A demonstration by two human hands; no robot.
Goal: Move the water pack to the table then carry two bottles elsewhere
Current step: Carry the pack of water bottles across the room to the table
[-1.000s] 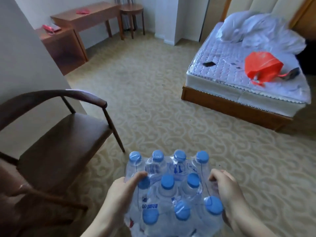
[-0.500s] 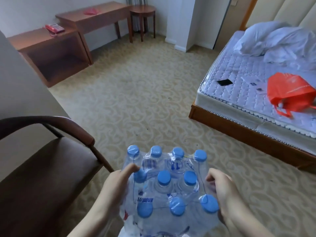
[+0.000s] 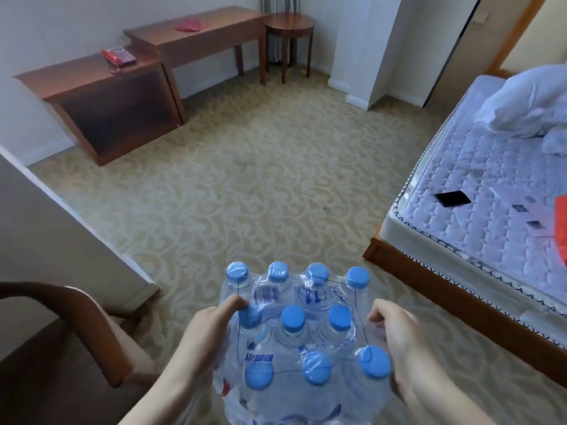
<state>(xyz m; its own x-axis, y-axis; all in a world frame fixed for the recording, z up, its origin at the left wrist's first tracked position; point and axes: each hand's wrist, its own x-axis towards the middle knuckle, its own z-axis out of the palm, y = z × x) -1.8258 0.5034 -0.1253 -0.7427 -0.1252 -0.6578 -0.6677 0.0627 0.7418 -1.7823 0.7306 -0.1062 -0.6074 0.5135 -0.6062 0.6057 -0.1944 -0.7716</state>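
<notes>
A shrink-wrapped water pack (image 3: 302,338) with several blue-capped clear bottles is held in front of me, low in the view, above the carpet. My left hand (image 3: 204,335) grips its left side, fingers pressed into the plastic wrap. My right hand (image 3: 399,338) clasps its right side. A long wooden table (image 3: 214,32) stands against the far wall, with a lower wooden cabinet (image 3: 101,87) to its left.
A wooden armchair (image 3: 76,329) is close on my left beside a wall corner. A bed (image 3: 478,191) with a bare mattress, a black item and an orange bag lies to the right. A small round table (image 3: 290,26) stands at the far wall. Patterned carpet stretches ahead.
The view has swung left and advanced: the armchair slid down and left, the bed shifted right, the far table came closer. Both hands keep their hold on the pack.
</notes>
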